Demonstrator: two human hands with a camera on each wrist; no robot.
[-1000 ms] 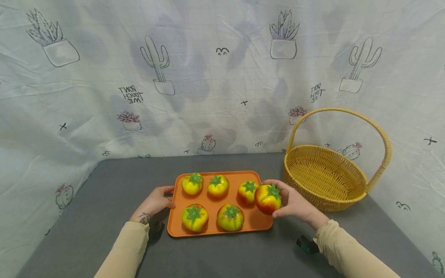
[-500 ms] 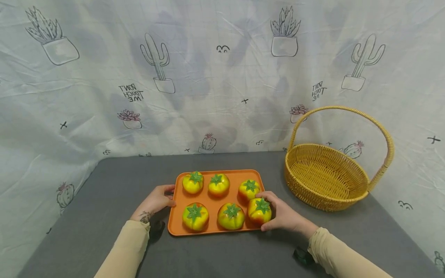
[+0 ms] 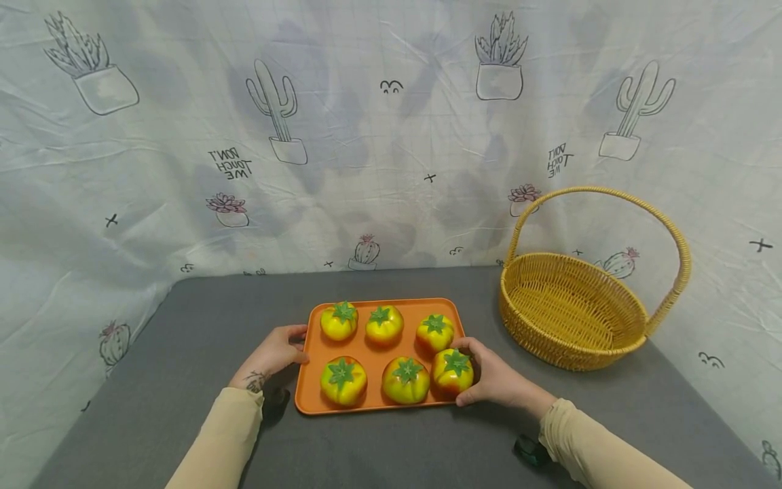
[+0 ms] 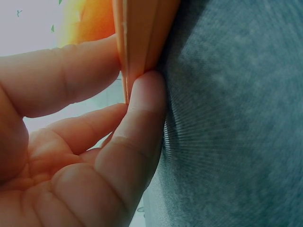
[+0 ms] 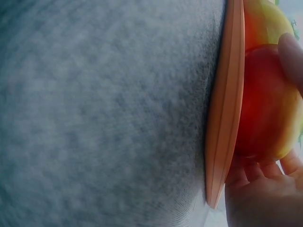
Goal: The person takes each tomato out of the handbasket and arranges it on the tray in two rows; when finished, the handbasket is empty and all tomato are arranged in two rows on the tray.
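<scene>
An orange tray [image 3: 366,363] lies on the grey table with several yellow-red tomatoes bearing green star-shaped tops. At its left side, my left hand [image 3: 275,352] pinches the edge; in the left wrist view the thumb [image 4: 147,94] presses the tray's outer side and a finger touches the rim. My right hand [image 3: 497,377] holds the front-right tomato [image 3: 453,373], fingers behind and thumb in front. In the right wrist view this tomato [image 5: 262,104] sits on or very close to the tray. Next to it are the back-right tomato [image 3: 435,333] and the front-middle tomato [image 3: 406,382].
A yellow woven basket [image 3: 571,319] with a tall arched handle stands at the right rear, holding nothing. Two more tomatoes sit along the tray's back left, and another tomato [image 3: 343,382] at its front left. A patterned cloth [image 3: 391,136] hangs behind the table.
My right hand has brought its tomato left and down into the tray's front-right corner. The back-right tomato has shifted slightly left over the last half second. My left hand has stayed at the tray edge.
</scene>
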